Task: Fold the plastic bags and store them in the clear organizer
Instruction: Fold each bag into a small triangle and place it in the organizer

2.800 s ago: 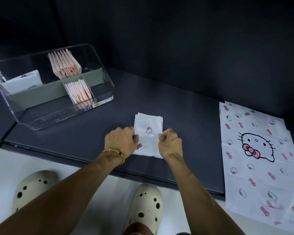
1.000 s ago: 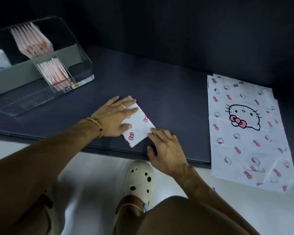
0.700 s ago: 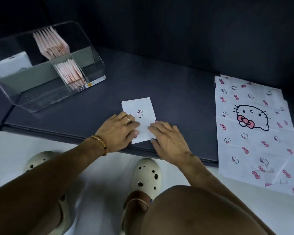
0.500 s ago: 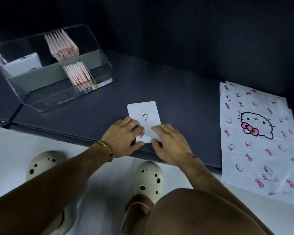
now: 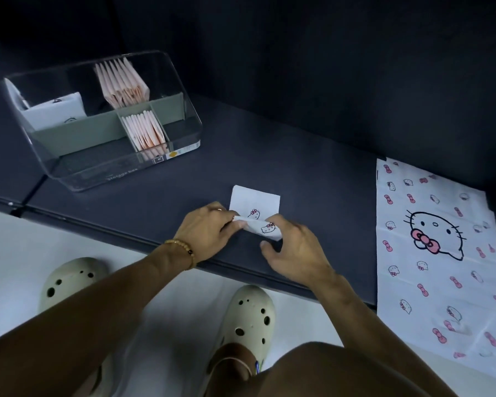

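While the folded bag (image 5: 255,209) is lying near the shelf's front edge, the left hand (image 5: 206,230) and right hand (image 5: 294,247) are pinching its near end, turning it over; pressing flat, then the clear organizer (image 5: 103,121), probably follows.

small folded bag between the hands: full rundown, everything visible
The folded bag is white, thin, plastic-looking film printed with small cat faces wearing pink bows. It is already folded down to a narrow rectangle and lies on the dark shelf near the front edge. The far half lies flat; the near end is lifted and rolled over toward it, mid-fold. The left hand pinches the raised flap at its left edge, and the right hand pinches its right corner. Nothing else touches it.
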`<action>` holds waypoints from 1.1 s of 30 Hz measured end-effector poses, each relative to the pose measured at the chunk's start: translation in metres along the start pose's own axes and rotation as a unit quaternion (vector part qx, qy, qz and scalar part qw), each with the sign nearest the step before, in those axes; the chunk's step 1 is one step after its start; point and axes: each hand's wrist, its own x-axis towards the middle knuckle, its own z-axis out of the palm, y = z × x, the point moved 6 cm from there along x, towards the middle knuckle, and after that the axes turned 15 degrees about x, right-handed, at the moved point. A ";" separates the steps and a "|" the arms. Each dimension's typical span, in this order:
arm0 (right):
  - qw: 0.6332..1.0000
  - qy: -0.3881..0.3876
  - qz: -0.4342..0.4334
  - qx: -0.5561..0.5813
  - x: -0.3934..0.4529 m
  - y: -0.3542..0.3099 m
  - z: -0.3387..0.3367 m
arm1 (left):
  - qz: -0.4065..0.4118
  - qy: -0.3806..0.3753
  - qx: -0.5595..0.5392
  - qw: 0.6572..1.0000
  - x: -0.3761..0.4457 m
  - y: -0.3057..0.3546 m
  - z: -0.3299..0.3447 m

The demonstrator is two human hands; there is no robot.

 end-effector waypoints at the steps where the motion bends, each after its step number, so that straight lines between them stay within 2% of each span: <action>1: 0.999 0.008 0.027 0.033 0.002 0.003 -0.001 | -0.021 -0.003 -0.034 0.999 0.001 -0.003 0.000; 5: 0.982 0.090 0.128 0.104 0.015 0.018 -0.005 | -0.094 -0.008 -0.117 0.989 0.014 -0.011 0.000; 10: 0.941 0.153 0.211 0.214 0.023 0.035 0.002 | -0.184 -0.013 -0.046 0.982 0.033 -0.011 0.009; 17: 0.923 0.196 0.240 0.229 0.031 0.042 0.003 | -0.221 -0.001 0.043 0.974 0.053 -0.009 0.017; 18: 0.938 0.204 0.214 0.183 0.031 0.037 0.001 | -0.226 0.001 0.051 0.973 0.053 -0.010 0.017; 20: 0.974 0.209 0.090 -0.007 0.028 0.019 -0.002 | -0.221 0.003 0.075 0.972 0.055 -0.012 0.016; 21: 0.975 0.203 0.029 -0.088 0.023 0.014 0.002 | -0.218 0.001 0.087 0.972 0.057 -0.013 0.015; 22: 0.974 0.186 0.001 -0.133 0.020 0.014 0.008 | -0.217 -0.002 0.097 0.971 0.058 -0.013 0.013; 24: 0.982 0.120 0.037 -0.142 0.016 0.028 0.023 | -0.215 0.000 0.106 0.971 0.058 -0.011 0.009; 26: 0.985 0.093 0.074 -0.122 0.014 0.042 0.033 | -0.173 0.039 0.140 0.974 0.058 -0.003 0.001; 27: 0.986 0.088 0.076 -0.118 0.015 0.045 0.035 | -0.121 0.068 0.174 0.975 0.059 0.006 -0.001; 29: 0.987 0.075 0.070 -0.124 0.016 0.046 0.039 | 0.054 0.114 0.204 0.971 0.059 0.034 0.000; 31: 0.986 0.071 0.066 -0.133 0.015 0.047 0.040 | 0.225 0.083 0.192 0.952 0.052 0.059 0.016; 33: 0.985 0.079 0.070 -0.134 0.015 0.049 0.040 | 0.248 0.008 0.164 0.955 0.048 0.061 0.034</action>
